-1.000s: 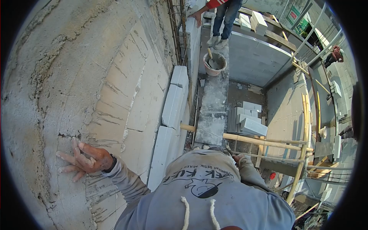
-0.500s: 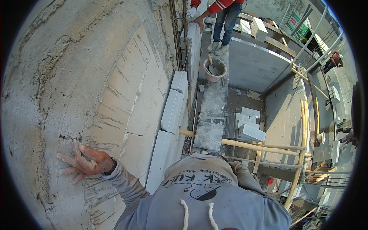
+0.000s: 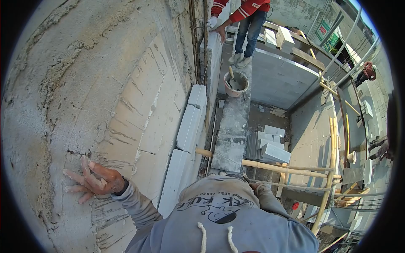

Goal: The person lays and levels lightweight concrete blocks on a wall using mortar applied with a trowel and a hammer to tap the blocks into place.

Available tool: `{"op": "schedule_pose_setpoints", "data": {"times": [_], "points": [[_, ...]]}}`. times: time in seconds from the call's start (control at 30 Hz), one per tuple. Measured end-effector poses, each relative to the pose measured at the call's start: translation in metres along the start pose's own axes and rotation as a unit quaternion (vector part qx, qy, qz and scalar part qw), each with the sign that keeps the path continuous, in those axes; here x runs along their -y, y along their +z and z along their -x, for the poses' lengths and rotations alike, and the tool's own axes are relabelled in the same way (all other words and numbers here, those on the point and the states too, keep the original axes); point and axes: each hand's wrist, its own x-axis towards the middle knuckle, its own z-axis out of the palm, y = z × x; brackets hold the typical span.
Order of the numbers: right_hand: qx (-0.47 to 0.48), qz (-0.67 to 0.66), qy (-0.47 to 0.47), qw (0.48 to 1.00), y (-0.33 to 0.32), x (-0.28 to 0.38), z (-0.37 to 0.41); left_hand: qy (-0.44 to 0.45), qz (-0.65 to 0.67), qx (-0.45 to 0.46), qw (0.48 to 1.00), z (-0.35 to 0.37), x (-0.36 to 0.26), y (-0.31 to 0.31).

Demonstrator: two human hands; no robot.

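My left hand (image 3: pixel 96 180) lies spread against the rough grey plastered wall (image 3: pixel 71 126), fingers apart and dusty. Near the lower middle, my right hand (image 3: pixel 255 184) shows only in part beside my hoodie, close to a bamboo pole (image 3: pixel 287 168); its fingers are mostly hidden. Between the wall and the walkway runs a row of white blocks (image 3: pixel 188 126) with a thin string along it. On the grey plank walkway (image 3: pixel 230 130) stands a bucket (image 3: pixel 236 84) of mortar with a trowel in it.
A co-worker in red sleeves and jeans (image 3: pixel 248 33) stands at the walkway's far end, hands at the block wall. Stacked white blocks (image 3: pixel 272 145) lie below to the right. Bamboo scaffolding (image 3: pixel 332 147) rises at the right; another person (image 3: pixel 366 74) is farther off.
The view has shifted slightly, so the bucket, blocks and co-worker appear a little lower. My left hand stays on the wall.
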Motion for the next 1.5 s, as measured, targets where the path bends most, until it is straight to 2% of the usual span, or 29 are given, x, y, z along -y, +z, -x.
{"op": "schedule_pose_setpoints", "data": {"times": [0.03,0.17,0.27,0.43,0.6,0.73,0.8,0.93,1.0,1.13,1.2,1.3,1.43,1.5], "points": [[0.024,-0.054,0.031,0.998,-0.012,0.013,0.020,0.000,0.000,0.000,1.000,0.000,-0.001,-0.001],[0.001,-0.078,0.063,0.995,0.006,-0.003,-0.014,-0.007,-0.018,0.007,1.000,-0.002,-0.004,-0.001],[0.026,-0.089,0.084,0.992,-0.005,0.010,0.005,-0.008,-0.014,0.004,1.000,-0.002,-0.004,-0.001],[0.036,-0.093,0.047,0.994,0.008,-0.003,-0.014,0.000,-0.011,0.005,1.000,-0.003,-0.003,-0.001],[0.040,0.052,-0.076,0.995,0.026,-0.025,-0.044,-0.010,-0.024,0.010,1.000,-0.004,-0.006,-0.002],[0.032,0.026,-0.062,0.997,0.023,-0.020,-0.035,-0.005,-0.011,-0.002,1.000,-0.002,-0.003,0.000],[0.022,-0.020,-0.016,0.999,0.018,-0.015,-0.027,0.000,-0.007,-0.003,1.000,-0.002,-0.003,0.000],[0.011,-0.032,-0.014,0.999,0.010,-0.007,-0.016,-0.017,-0.019,0.011,1.000,-0.002,-0.005,-0.002],[0.033,-0.097,0.033,0.994,0.013,-0.009,-0.024,-0.017,-0.026,0.010,0.999,-0.003,-0.006,-0.002],[0.024,-0.032,0.011,0.999,0.011,-0.008,-0.024,-0.013,-0.018,0.006,1.000,-0.004,-0.006,-0.002],[-0.013,0.032,-0.020,0.999,0.011,-0.005,-0.019,-0.012,-0.016,-0.002,1.000,-0.003,-0.006,-0.001],[-0.009,0.024,-0.038,0.999,0.015,-0.009,-0.023,-0.004,-0.018,-0.002,1.000,-0.003,-0.005,-0.001],[-0.005,-0.007,-0.044,0.999,0.052,-0.046,-0.087,0.002,-0.018,-0.004,1.000,-0.004,-0.005,-0.002],[0.051,-0.066,-0.013,0.996,0.065,-0.058,-0.112,-0.005,-0.007,0.003,1.000,-0.007,-0.009,-0.003]]}}
